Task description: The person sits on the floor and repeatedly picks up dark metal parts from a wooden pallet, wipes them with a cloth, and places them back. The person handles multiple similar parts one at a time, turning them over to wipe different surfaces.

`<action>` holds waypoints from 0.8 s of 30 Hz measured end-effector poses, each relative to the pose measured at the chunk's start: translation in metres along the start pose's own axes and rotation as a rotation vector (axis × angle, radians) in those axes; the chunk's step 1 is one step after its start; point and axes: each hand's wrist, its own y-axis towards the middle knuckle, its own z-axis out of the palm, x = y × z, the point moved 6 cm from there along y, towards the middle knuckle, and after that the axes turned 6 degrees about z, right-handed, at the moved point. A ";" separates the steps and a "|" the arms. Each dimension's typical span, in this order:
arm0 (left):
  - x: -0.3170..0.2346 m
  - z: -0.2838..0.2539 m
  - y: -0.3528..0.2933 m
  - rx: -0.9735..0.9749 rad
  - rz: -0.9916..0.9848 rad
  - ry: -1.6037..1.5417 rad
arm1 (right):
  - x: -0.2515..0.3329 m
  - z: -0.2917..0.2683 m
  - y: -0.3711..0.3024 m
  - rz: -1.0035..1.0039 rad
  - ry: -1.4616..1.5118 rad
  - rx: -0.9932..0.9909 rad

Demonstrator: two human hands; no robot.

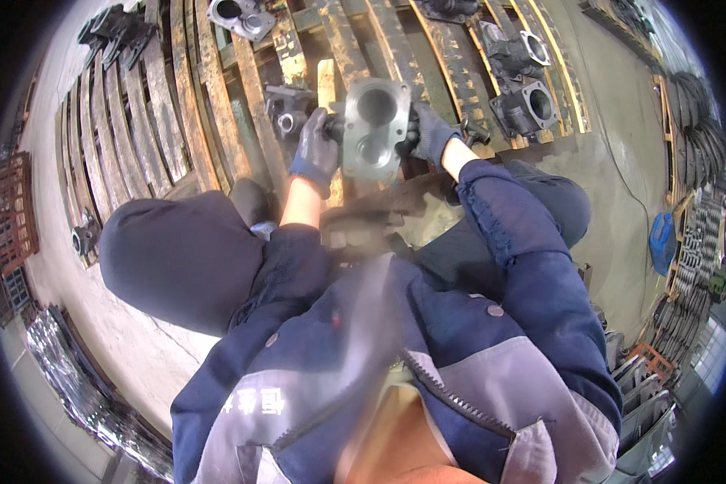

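Between my two hands I hold a grey metal casting (377,133), its machined flange facing up, with a large round bore and several small bolt holes. My left hand (316,155), in a dark grey glove, grips the casting's left side. On the opposite side my right hand (434,135), gloved the same way, is closed round it; the fingertips of both hands are partly hidden. Just left of the held part, a similar casting (286,113) rests on the wooden pallet (242,77).
More castings lie on the slats: one (528,109) and another (518,52) to the right, one (242,18) at the far edge, dark ones (117,36) far left. A casting (86,235) sits beside my left knee. A blue object (662,244) lies right, near stacked metal parts (692,105).
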 end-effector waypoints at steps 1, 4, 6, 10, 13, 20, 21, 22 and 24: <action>0.013 0.007 -0.002 -0.151 -0.404 -0.796 | -0.005 0.001 0.003 -0.020 -0.087 -0.032; -0.007 0.001 -0.005 -0.382 -0.565 -0.887 | -0.009 0.005 0.010 -0.012 -0.039 -0.013; -0.041 -0.018 0.001 -0.428 -0.317 -0.206 | 0.003 0.001 0.007 0.030 -0.008 -0.010; -0.105 0.023 0.008 -0.204 0.256 0.674 | 0.068 -0.054 -0.027 0.198 -0.276 -0.403; -0.087 0.093 0.007 0.253 0.169 0.956 | 0.143 -0.106 -0.058 0.122 -0.483 -0.571; -0.041 0.107 -0.044 0.765 0.035 0.888 | 0.173 -0.150 -0.108 0.098 0.002 -0.699; -0.042 0.102 -0.047 0.787 -0.004 0.838 | 0.158 -0.145 -0.108 0.166 0.099 -0.697; -0.042 0.100 -0.049 0.882 -0.040 0.769 | 0.159 -0.138 -0.099 0.052 -0.147 -0.630; -0.047 0.083 -0.027 0.736 -0.134 0.736 | 0.142 -0.117 -0.085 0.010 -0.612 -0.448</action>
